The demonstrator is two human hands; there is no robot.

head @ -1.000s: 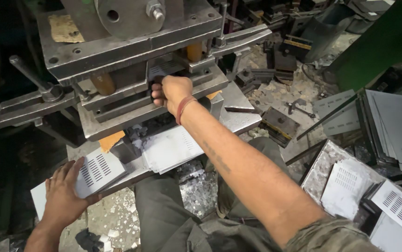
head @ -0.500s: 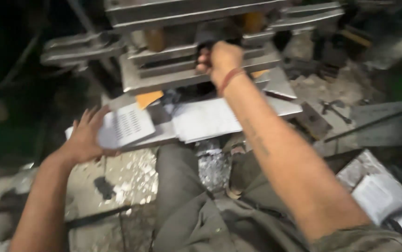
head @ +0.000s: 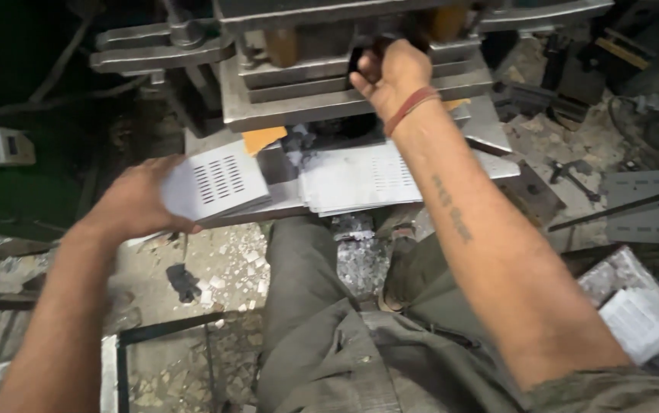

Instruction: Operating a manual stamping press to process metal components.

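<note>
My left hand (head: 134,200) grips a small grey sheet-metal plate with rows of punched slots (head: 218,183), held at the left edge of the press bed. My right hand (head: 390,73) is closed around something dark inside the die gap of the heavy steel press (head: 306,84); what it grips is hidden. A stack of punched slotted plates (head: 360,180) lies on the bed just below the die, between my two hands. A red band circles my right wrist.
Metal chips and punched scrap (head: 234,268) litter the floor by my legs. More slotted plates (head: 635,321) lie at the right. A dark bar (head: 620,206) and steel strips sit to the right of the press. A metal frame (head: 153,336) stands at the lower left.
The view has shifted down and right. My left hand has lifted the slotted plate and brought it closer to the press bed. My right hand stays in the die gap.
</note>
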